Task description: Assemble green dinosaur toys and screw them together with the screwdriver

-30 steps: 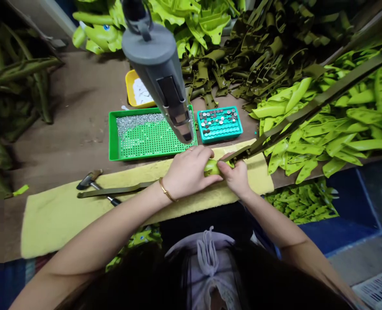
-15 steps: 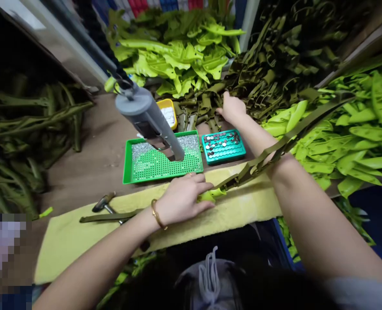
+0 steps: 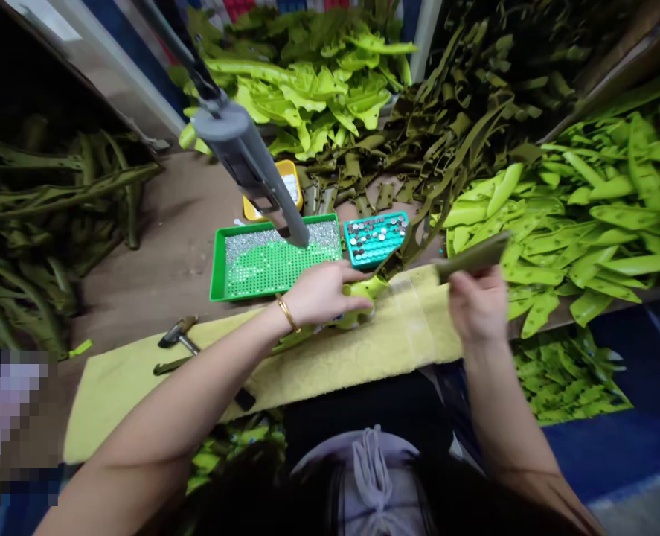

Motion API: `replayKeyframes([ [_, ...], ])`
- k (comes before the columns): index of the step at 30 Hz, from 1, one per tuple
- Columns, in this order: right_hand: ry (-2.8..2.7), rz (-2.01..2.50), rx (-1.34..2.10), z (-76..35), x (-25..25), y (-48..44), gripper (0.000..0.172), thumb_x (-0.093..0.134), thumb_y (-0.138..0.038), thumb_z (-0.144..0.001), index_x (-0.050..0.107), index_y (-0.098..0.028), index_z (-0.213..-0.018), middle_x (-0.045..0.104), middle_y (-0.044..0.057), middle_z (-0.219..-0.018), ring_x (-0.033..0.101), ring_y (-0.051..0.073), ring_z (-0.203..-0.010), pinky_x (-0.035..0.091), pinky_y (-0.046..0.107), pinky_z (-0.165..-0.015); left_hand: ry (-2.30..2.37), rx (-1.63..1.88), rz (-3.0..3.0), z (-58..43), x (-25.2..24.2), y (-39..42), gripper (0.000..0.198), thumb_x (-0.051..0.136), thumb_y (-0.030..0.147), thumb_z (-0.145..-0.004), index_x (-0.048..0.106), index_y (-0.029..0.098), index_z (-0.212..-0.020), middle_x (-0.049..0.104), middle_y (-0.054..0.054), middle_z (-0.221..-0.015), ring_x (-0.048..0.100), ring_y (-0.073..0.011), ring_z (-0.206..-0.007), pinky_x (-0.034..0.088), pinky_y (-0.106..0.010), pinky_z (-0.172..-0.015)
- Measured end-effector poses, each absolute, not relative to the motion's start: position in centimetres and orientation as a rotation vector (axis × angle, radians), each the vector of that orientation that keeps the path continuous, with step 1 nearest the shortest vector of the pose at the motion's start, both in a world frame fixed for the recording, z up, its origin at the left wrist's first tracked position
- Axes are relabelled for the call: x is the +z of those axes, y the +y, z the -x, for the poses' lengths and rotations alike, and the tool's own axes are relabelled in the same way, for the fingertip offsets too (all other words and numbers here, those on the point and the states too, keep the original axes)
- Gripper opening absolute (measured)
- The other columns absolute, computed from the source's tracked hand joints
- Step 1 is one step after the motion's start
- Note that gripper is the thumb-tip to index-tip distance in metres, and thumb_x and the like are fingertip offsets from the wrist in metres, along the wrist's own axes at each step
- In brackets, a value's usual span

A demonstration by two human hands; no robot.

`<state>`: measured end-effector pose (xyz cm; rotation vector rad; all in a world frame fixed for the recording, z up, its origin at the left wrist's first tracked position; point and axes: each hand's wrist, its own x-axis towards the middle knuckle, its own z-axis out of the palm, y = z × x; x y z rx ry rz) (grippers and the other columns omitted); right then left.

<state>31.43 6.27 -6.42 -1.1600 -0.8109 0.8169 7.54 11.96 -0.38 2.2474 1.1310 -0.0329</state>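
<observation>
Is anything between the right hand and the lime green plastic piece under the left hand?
Nothing blocks it. The right hand holds an olive strap above the yellow pad, with only bare pad below the gap to the lime green piece. An olive band rises from that piece's far side.

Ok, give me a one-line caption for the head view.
Head view: left hand on a lime-green plastic piece on a yellow pad, right hand holding up an olive strap.

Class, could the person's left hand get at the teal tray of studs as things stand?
Probably yes: the left hand rests close below the teal tray, and nothing seems to lie between them; the grey tool stands over the green tray.
</observation>
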Motion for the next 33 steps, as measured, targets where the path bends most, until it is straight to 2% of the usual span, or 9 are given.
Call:
replayKeyframes([
  [4, -0.867, 1.282, 1.087, -25.6, -8.0, 3.2, 0.038, 0.082, -0.04, -0.061, 0.058, -0.024, -0.085, 0.069, 0.002, -0.085, 0.066, 0.019, -0.081, 0.057, 0.038, -0.08, 1.112, -0.001, -2.253, -8.3, -0.6, 12.0, 0.053, 0.067, 0.053, -0.077, 0.068, 0.022, -0.12, 0.068, -0.006, -0.103, 0.063, -0.0236, -0.096, 0.047, -0.033, -0.084],
  [10, -0.9, 1.313, 1.067, -24.7, -8.5, 3.4, 0.049, 0.079, -0.038, -0.067, 0.05, -0.025, -0.103, 0.065, 0.001, -0.098, 0.065, 0.015, -0.088, 0.056, 0.03, -0.077, 1.121, 0.021, -2.262, -8.5, -0.8, 11.7, 0.05, 0.068, 0.05, -0.078, 0.069, 0.019, -0.117, 0.068, -0.008, -0.103, 0.062, -0.0231, -0.096, 0.046, -0.033, -0.084],
  [16, -0.895, 1.227, 1.037, -24.1, -8.1, 3.6, 0.05, 0.076, -0.041, -0.071, 0.041, -0.027, -0.105, 0.061, 0.001, -0.096, 0.063, 0.014, -0.088, 0.055, 0.028, -0.076, 1.134, 0.017, -2.274, -8.6, -0.3, 11.0, 0.049, 0.067, 0.049, -0.078, 0.069, 0.021, -0.118, 0.067, -0.007, -0.102, 0.062, -0.0225, -0.095, 0.046, -0.031, -0.081],
  [20, -0.912, 1.174, 1.132, -24.3, -8.8, 3.4, 0.051, 0.075, -0.044, -0.07, 0.038, -0.027, -0.1, 0.061, 0.001, -0.097, 0.064, 0.014, -0.088, 0.056, 0.029, -0.074, 1.138, 0.028, -2.215, -8.2, -0.6, 10.8, 0.053, 0.07, 0.05, -0.076, 0.067, 0.022, -0.122, 0.068, -0.006, -0.103, 0.062, -0.0223, -0.095, 0.046, -0.031, -0.083],
  [24, -0.981, 1.187, 1.097, -24.7, -9.7, 3.2, 0.05, 0.076, -0.042, -0.071, 0.04, -0.026, -0.101, 0.061, 0.0, -0.096, 0.063, 0.014, -0.089, 0.055, 0.03, -0.081, 1.121, 0.026, -2.229, -7.9, -1.1, 11.0, 0.053, 0.07, 0.05, -0.076, 0.067, 0.023, -0.122, 0.068, -0.006, -0.104, 0.063, -0.0225, -0.096, 0.046, -0.032, -0.084],
  [28, -0.87, 1.219, 1.195, -25.0, -9.7, 3.5, 0.064, 0.08, -0.044, -0.063, 0.038, -0.028, -0.108, 0.06, 0.0, -0.1, 0.062, 0.012, -0.079, 0.055, 0.028, -0.069, 1.096, 0.04, -2.266, -7.9, -0.9, 10.7, 0.049, 0.071, 0.049, -0.076, 0.069, 0.021, -0.116, 0.068, -0.007, -0.104, 0.063, -0.0235, -0.097, 0.046, -0.032, -0.085],
  [30, -0.886, 1.214, 1.349, -25.1, -9.4, 3.5, 0.067, 0.082, -0.048, -0.058, 0.042, -0.027, -0.107, 0.062, 0.0, -0.099, 0.062, 0.014, -0.079, 0.055, 0.03, -0.069, 1.047, 0.036, -2.293, -8.1, -0.5, 10.1, 0.046, 0.071, 0.048, -0.076, 0.069, 0.021, -0.113, 0.068, -0.006, -0.103, 0.063, -0.0237, -0.099, 0.046, -0.032, -0.086],
  [33, -1.046, 1.103, 1.466, -25.2, -8.6, 3.5, 0.054, 0.082, -0.051, -0.057, 0.056, -0.024, -0.095, 0.064, 0.0, -0.092, 0.063, 0.017, -0.085, 0.055, 0.035, -0.08, 1.015, 0.053, -2.329, -8.3, 0.3, 8.7, 0.047, 0.071, 0.048, -0.076, 0.062, 0.02, -0.114, 0.067, -0.006, -0.106, 0.062, -0.024, -0.101, 0.046, -0.033, -0.086],
])
